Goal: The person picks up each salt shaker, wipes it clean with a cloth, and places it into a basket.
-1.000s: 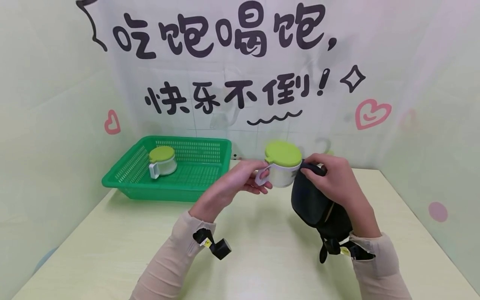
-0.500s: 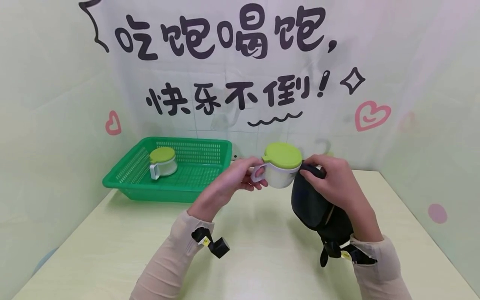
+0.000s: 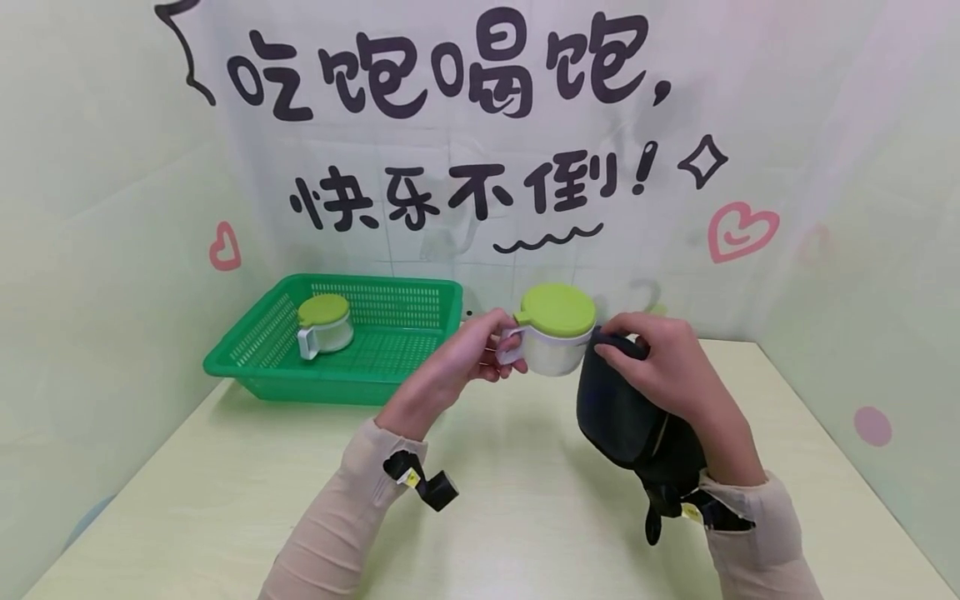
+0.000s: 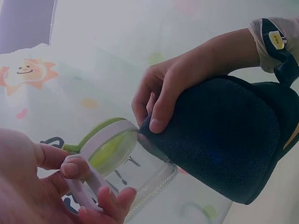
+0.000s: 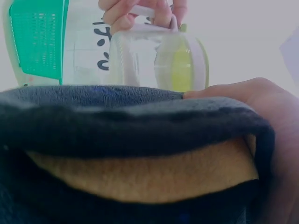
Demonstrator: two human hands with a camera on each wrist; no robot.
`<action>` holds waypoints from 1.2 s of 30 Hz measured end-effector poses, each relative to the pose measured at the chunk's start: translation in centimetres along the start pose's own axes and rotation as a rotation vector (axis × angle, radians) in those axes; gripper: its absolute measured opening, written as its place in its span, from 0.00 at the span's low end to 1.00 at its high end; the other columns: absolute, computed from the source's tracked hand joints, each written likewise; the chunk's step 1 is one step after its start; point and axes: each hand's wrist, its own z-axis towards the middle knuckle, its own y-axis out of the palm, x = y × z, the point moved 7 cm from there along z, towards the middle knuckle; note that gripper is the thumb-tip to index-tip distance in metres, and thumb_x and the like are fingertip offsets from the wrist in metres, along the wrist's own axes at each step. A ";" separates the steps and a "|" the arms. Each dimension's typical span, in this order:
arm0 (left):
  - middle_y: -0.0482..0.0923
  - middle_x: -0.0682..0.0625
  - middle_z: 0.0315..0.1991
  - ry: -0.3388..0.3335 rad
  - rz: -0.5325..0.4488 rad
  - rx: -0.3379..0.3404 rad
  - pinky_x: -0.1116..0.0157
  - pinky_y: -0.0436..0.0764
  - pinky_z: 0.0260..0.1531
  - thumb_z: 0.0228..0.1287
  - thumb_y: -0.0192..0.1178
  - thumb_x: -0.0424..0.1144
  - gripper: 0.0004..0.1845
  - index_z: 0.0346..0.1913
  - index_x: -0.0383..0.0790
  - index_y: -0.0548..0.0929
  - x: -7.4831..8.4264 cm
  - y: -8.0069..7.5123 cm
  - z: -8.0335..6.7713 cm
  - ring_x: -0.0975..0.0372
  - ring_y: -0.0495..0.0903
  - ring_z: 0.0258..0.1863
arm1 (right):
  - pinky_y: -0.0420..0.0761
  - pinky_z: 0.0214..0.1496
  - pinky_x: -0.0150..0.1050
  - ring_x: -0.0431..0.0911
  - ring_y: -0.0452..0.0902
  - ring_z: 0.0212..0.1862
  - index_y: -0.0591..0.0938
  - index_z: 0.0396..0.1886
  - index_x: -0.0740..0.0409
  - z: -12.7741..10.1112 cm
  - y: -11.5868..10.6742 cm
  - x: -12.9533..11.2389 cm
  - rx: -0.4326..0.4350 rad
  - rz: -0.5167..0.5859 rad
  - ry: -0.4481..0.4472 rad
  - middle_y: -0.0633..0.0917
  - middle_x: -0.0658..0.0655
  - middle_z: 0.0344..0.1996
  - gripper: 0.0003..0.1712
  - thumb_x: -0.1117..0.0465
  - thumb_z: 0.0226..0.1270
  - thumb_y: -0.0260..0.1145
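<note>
My left hand grips the white handle of a clear seasoning jar, held above the table. Its light green lid is on, the small tab pointing toward the handle. Between thumb and fingers my right hand pinches a dark navy cloth, whose folds hang below. In the left wrist view, the cloth's upper corner lies against the jar's side just under the lid rim. The right wrist view shows a tan inner strip between the cloth's folds, and the jar beyond it.
A green plastic basket stands at the back left of the pale table. Inside it sits a second jar with a green lid and white handle. A printed white curtain hangs behind the table.
The jar and both hands have shifted slightly left in the head view, with the cloth staying at the jar's right side. Both holds are unchanged, and the basket stays put.
</note>
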 end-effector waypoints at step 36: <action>0.85 0.46 0.28 -0.062 -0.080 -0.159 0.68 0.71 0.26 0.71 0.44 0.45 0.17 0.23 0.43 0.66 -0.6 0.6 0.9 0.60 0.76 0.24 | 0.79 0.36 0.40 0.45 0.75 0.31 0.88 0.42 0.57 0.4 -0.1 2.2 -0.003 0.002 0.073 0.90 0.56 0.36 0.08 0.67 0.62 0.75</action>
